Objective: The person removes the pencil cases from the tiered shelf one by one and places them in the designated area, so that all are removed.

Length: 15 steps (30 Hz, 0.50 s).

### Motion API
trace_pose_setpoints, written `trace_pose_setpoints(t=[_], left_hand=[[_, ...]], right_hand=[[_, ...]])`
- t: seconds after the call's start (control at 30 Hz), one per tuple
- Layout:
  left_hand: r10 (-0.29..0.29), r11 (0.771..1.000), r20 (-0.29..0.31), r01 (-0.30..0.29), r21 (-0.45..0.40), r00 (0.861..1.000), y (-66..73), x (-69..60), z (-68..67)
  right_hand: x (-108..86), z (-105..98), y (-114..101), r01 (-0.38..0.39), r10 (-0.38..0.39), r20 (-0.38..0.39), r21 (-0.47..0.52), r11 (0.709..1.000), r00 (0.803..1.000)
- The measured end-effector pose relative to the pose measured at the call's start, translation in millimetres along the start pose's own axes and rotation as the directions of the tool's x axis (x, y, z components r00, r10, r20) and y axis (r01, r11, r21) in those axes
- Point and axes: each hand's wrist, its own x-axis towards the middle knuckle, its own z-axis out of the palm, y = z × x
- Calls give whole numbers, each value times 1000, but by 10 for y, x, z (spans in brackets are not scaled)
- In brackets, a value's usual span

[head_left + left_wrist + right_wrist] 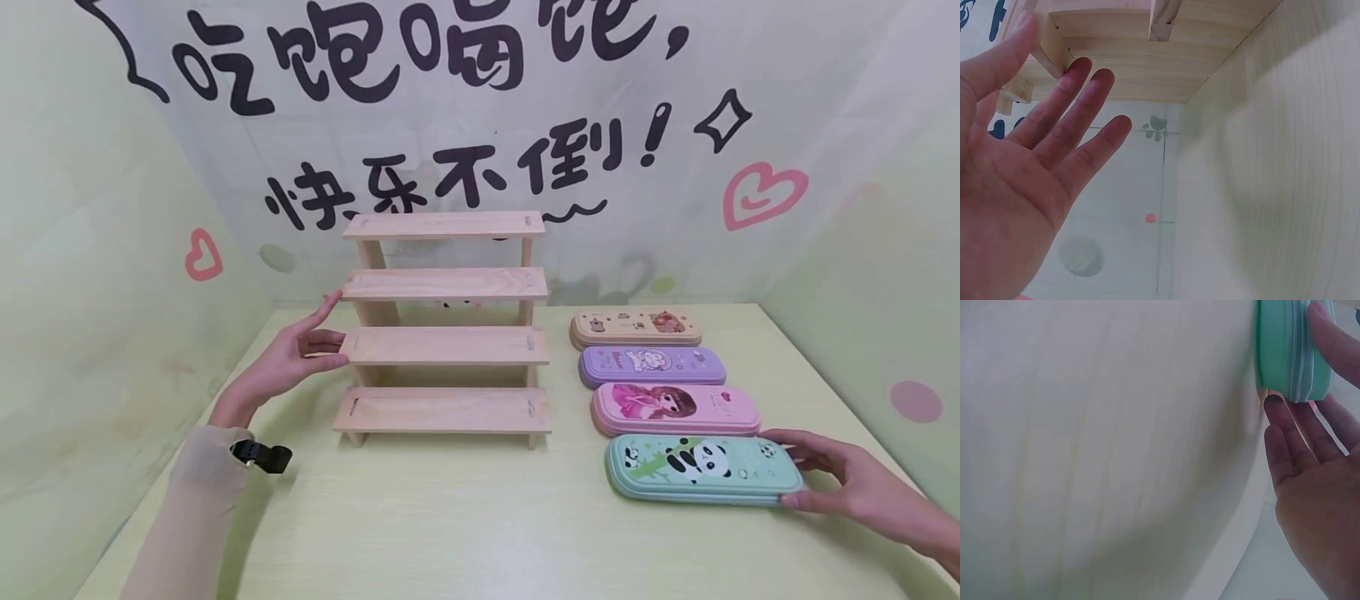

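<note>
A light wooden four-tier stepped rack (442, 346) stands on the table. My left hand (288, 360) is at its left side, the index fingertip at the second tier from the top and the thumb at the tier below. In the left wrist view the fingers (1079, 119) are fairly straight beside the rack's wooden side. To the right lies a mint green zip pencil case (660, 479) with pandas on its lid. My right hand (843, 475) grips its right end, thumb at the near side and fingers behind. The right wrist view shows the thumb against the case's zipped side (1300, 350).
Behind the mint case lie a pink pencil case (708, 404) with a doll-like girl, a purple one (701, 367) with a rabbit and a cream one (633, 325), in a row right of the rack. Printed cloth walls (660, 242) enclose the table (450, 517).
</note>
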Motion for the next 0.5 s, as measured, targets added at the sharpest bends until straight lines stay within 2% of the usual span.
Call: trace_pose_setpoints(t=[0.2,0.33,0.5], left_hand=[[5,1000,-1,-5,0,1000,-13,6,3],[2,1000,1,-2,0,1000,-20,3,9],[-8,1000,-2,8,17,1000,-28,3,14]], right_hand=[[7,19,16,-4,4,2,12,1000,1000],[1,36,20,24,-23,-7,22,999,1000],[-13,16,2,54,-54,-34,-13,998,998]])
